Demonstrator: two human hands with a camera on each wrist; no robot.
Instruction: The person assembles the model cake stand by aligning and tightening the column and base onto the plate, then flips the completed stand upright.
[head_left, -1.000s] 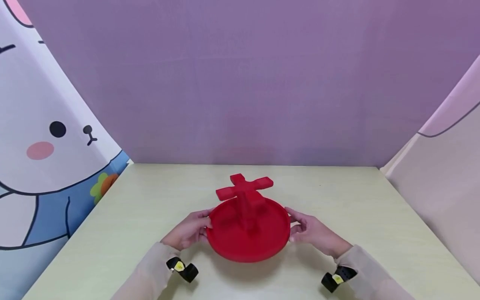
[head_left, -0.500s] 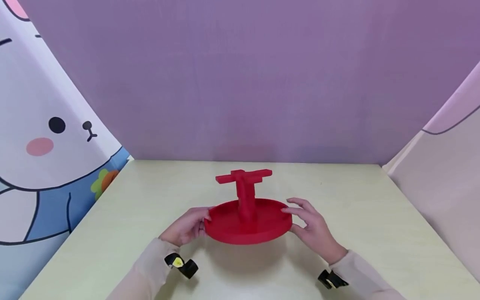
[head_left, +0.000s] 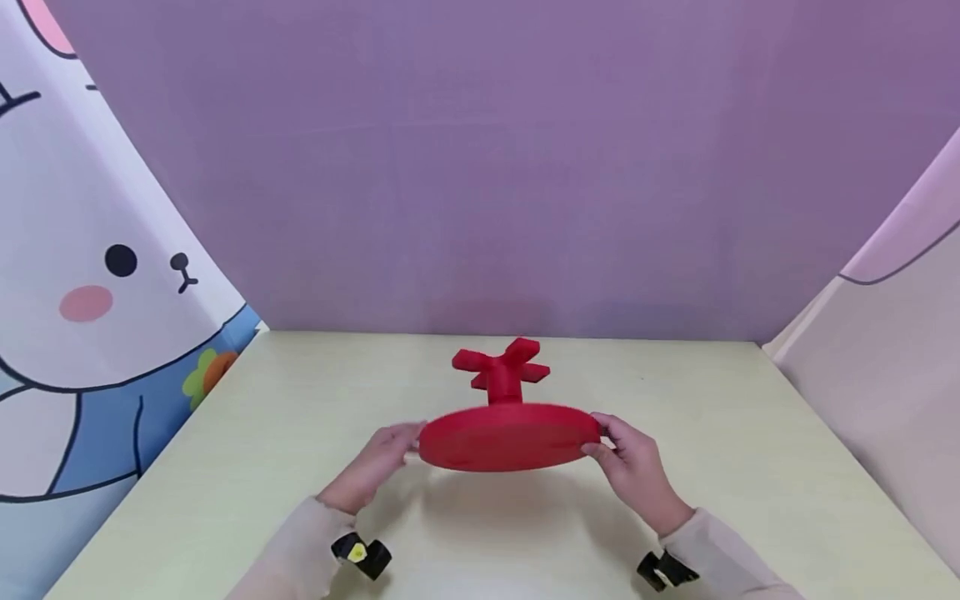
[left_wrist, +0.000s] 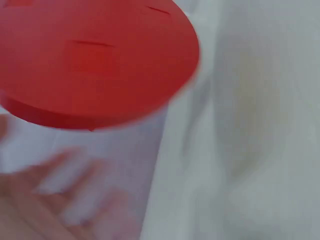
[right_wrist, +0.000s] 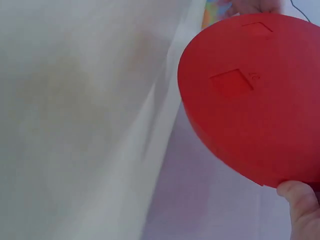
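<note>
A red round dish (head_left: 510,437) with a central post and a cross-shaped top (head_left: 501,367) is held above the table. It is tilted so its flat underside faces me; its inside is hidden. My right hand (head_left: 637,471) pinches the right rim, with the thumb (right_wrist: 299,200) on the underside edge. At the left rim is my left hand (head_left: 375,465). The left wrist view shows that hand's fingers spread and blurred, below the dish's edge. Shallow square recesses mark the underside (right_wrist: 232,85) in the right wrist view.
The pale table (head_left: 337,375) lies beneath, with the dish's shadow on it. A purple backdrop (head_left: 480,167) rises at the back edge. A cartoon-printed cloth (head_left: 135,350) hangs at the left, a pale cloth (head_left: 885,400) at the right. Each wrist wears a black camera (head_left: 362,556).
The dish has tipped from showing its inside, through nearly edge-on, to showing its underside. My right hand lifted its fingers, then took the rim again. The left fingers have straightened at the rim.
</note>
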